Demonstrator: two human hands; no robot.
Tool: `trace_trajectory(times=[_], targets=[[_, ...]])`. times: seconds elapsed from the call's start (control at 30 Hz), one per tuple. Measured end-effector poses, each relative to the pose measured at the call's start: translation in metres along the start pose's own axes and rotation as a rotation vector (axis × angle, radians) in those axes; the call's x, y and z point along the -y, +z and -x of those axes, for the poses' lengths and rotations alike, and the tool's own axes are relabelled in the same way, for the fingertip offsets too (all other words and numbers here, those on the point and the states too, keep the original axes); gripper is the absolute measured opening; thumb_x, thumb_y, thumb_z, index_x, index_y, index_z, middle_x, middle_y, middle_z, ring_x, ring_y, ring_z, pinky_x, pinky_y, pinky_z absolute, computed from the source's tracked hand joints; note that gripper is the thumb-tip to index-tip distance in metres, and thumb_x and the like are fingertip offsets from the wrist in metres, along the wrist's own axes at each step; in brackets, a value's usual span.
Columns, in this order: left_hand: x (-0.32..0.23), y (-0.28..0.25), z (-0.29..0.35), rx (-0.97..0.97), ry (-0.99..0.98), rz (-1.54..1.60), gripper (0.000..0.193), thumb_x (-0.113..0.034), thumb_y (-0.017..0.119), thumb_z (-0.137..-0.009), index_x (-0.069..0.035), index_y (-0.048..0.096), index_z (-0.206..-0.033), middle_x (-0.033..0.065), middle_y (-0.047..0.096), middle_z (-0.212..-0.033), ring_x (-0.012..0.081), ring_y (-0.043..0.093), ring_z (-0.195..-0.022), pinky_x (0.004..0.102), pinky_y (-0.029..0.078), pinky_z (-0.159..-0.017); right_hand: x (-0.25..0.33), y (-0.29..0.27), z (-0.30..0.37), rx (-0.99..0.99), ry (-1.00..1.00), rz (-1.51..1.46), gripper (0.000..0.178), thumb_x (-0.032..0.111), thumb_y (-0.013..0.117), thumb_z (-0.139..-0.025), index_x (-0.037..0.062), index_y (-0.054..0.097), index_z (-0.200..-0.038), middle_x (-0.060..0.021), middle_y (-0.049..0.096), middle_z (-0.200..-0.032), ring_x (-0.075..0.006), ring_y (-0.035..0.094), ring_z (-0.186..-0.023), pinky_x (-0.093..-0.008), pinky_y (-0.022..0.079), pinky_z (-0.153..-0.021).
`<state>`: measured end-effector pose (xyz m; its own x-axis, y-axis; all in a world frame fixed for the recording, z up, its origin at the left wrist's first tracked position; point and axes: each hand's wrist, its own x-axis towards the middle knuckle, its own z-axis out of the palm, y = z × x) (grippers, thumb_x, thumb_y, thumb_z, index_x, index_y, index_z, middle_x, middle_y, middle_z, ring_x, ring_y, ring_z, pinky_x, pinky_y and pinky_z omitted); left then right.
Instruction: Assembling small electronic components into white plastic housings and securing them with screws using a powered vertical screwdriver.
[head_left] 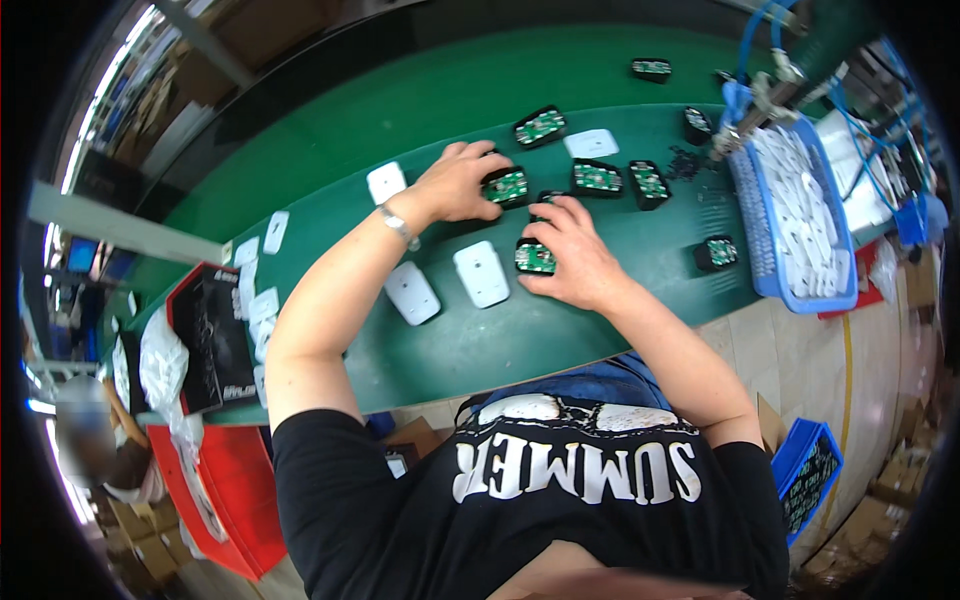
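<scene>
Now both bare hands are busy over the green-topped worktable (500, 345). Up front, the left hand (462, 182), metal band (400, 228) at its wrist, is half curled, fingers and thumb closing around the left end of an open black housing with a green circuit board (508, 187). Just nearer the body, the right hand (578, 258) is bent into a wide pinch, fingers at the far side and thumb at the near side of a second black housing with its green board showing (535, 257). Between the two, a partly covered black piece (552, 197) sits just beyond the right knuckles. Closer in, a pair of white rounded covers, one tilted left (412, 294) and one more upright (482, 275), lie side by side, apart from both hands. Over to the right, two more black board-filled housings (597, 177) (650, 184) sit near a scatter of small dark parts (685, 163), and beyond them stands a blue plastic basket (766, 252) full of white pieces (800, 205).
</scene>
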<state>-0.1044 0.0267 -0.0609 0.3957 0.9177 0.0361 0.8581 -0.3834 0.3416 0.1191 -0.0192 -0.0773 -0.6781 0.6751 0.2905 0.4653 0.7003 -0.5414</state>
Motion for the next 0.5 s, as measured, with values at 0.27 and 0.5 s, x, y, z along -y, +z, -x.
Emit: trace_trajectory(times=[0.27, 0.5], targets=[[-0.009, -0.013, 0.018, -0.144, 0.043, -0.017, 0.058, -0.02, 0.072, -0.054, -0.008, 0.056, -0.109, 0.0142, 0.044, -0.124, 0.0338, 0.04, -0.113, 0.0393, 0.034, -0.097, 0.002, -0.012, 0.054, -0.304, -0.026, -0.212, 0.048, 0.021, 0.076, -0.058, 0.0056, 0.053, -0.098, -0.0148, 0.043, -0.121, -0.0379, 0.034, -0.119, -0.0442, 0.033, -0.097], [-0.153, -0.031, 0.024, -0.003, 0.323, 0.338, 0.058, -0.012, 0.073, -0.051, -0.006, 0.053, -0.105, 0.0145, 0.045, -0.122, 0.0306, 0.043, -0.113, 0.0395, 0.039, -0.092, 0.012, -0.109, 0.223, -0.59, 0.177, -0.139, 0.049, 0.015, 0.078, -0.056, 0.0048, 0.056, -0.098, -0.0148, 0.044, -0.122, -0.0343, 0.037, -0.119, -0.0425, 0.033, -0.097]])
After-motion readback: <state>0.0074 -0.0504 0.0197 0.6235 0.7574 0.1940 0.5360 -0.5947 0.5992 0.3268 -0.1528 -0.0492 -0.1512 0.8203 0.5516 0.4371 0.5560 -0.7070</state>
